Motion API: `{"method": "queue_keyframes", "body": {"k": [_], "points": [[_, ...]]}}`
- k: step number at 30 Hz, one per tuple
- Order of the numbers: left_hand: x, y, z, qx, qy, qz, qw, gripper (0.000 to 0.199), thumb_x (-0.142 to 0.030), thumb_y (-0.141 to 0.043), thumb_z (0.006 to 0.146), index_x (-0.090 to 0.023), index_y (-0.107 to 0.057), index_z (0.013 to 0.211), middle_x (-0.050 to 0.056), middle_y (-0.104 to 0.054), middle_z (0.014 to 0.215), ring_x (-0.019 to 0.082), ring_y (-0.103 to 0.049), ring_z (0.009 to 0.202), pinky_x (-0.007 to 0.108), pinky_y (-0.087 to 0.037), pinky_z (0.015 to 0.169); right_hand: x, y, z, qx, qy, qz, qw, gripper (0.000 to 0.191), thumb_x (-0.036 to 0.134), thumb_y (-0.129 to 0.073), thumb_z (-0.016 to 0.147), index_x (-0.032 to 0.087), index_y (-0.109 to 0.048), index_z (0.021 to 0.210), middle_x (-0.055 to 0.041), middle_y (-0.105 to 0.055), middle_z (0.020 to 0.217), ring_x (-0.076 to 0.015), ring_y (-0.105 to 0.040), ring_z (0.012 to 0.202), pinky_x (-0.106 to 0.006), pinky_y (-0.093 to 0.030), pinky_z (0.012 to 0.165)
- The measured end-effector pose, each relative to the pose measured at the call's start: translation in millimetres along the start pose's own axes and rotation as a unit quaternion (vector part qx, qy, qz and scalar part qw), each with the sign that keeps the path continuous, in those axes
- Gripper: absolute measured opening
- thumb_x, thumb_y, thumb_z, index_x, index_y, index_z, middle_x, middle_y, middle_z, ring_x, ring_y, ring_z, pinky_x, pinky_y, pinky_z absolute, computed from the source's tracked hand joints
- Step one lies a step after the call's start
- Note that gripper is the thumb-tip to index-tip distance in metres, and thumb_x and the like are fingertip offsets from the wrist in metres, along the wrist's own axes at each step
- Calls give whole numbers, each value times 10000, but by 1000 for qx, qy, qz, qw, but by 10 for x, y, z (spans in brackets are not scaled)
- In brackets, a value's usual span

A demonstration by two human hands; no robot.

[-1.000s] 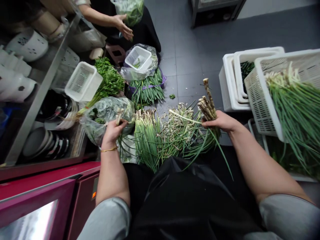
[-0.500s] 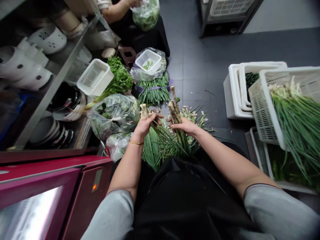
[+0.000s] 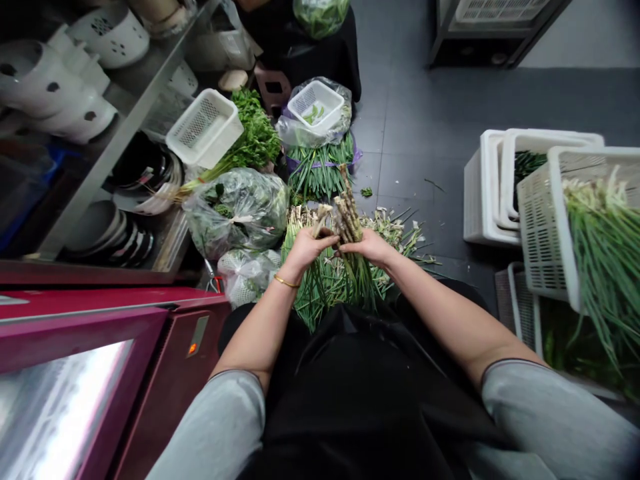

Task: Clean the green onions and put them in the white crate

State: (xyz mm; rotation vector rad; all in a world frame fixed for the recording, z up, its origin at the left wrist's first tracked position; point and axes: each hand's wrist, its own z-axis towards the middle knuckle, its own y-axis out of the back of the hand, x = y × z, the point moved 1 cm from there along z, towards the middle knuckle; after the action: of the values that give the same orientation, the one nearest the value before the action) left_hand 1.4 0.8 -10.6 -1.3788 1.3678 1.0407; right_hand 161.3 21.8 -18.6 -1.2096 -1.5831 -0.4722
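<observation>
My left hand (image 3: 309,249), with a gold bracelet at the wrist, is closed around a few scallions whose pale root ends (image 3: 323,215) stick up past the thumb. Beside it, my right hand (image 3: 371,247) grips a thicker bunch of scallions (image 3: 349,217), with brownish, unpeeled-looking lower stems pointing away from me. The fingertips of both hands are close together; whether they touch I cannot tell. Under the hands lies a pile of loose scallions (image 3: 313,293), green leaves toward my lap. Dry peelings and trimmings (image 3: 395,230) are scattered to the right of it.
Bagged greens (image 3: 240,210) and a white basket (image 3: 205,130) lie left, before a shelf of dishes. Another small basket (image 3: 316,107) sits on a bag ahead. At right, a white crate (image 3: 550,220) holds scallions. A red cabinet (image 3: 195,373) stands near left. Someone's dark-clothed leg shows ahead.
My left hand has moved right with its scallions, up to the bunch in my right hand. The view has shifted slightly, and the other person's arm has left the picture.
</observation>
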Motion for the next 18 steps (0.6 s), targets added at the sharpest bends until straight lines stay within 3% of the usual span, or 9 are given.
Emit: {"method": "queue_keyframes", "body": {"k": [5, 10, 12, 14, 18], "points": [[-81, 113, 43, 14, 64, -64, 996, 388, -414, -831, 568, -160, -548, 649, -87, -388, 417, 36, -290, 334, 218, -154, 361, 61, 93, 7, -42, 15, 56, 997, 342, 289, -846, 508, 126, -652, 738, -34, -669, 643, -153, -634, 571, -308, -544, 608], [-211, 388, 104, -44, 39, -101, 993, 418, -408, -832, 561, -172, -496, 639, -92, -380, 439, 22, -281, 324, 201, -132, 340, 150, 336, -16, -129, 34, 19, 991, 345, 274, -862, 500, 125, -674, 748, -28, -651, 650, -115, -577, 533, -255, -508, 512], [-260, 492, 106, -48, 24, -107, 993, 428, -415, -833, 563, -171, -492, 649, -85, -402, 463, 19, -291, 338, 197, -146, 345, 135, 335, -30, -100, 24, -4, 995, 344, 281, -856, 521, 123, -699, 783, -27, -655, 671, -97, -544, 519, -241, -488, 485], [-291, 519, 96, -36, 11, -110, 993, 430, -432, -829, 576, -163, -508, 674, -64, -463, 511, 17, -307, 357, 196, -157, 352, 76, 233, -49, -29, -13, -17, 999, 360, 287, -847, 534, 120, -718, 825, -38, -678, 725, -89, -534, 520, -238, -479, 475], [-290, 389, 71, 13, -15, -115, 993, 408, -451, -802, 624, -150, -572, 773, -19, -562, 642, 24, -353, 413, 196, -177, 372, -59, -35, -91, 81, -89, -6, 993, 381, 285, -847, 519, 121, -714, 837, -48, -702, 789, -94, -545, 536, -232, -457, 465]]}}
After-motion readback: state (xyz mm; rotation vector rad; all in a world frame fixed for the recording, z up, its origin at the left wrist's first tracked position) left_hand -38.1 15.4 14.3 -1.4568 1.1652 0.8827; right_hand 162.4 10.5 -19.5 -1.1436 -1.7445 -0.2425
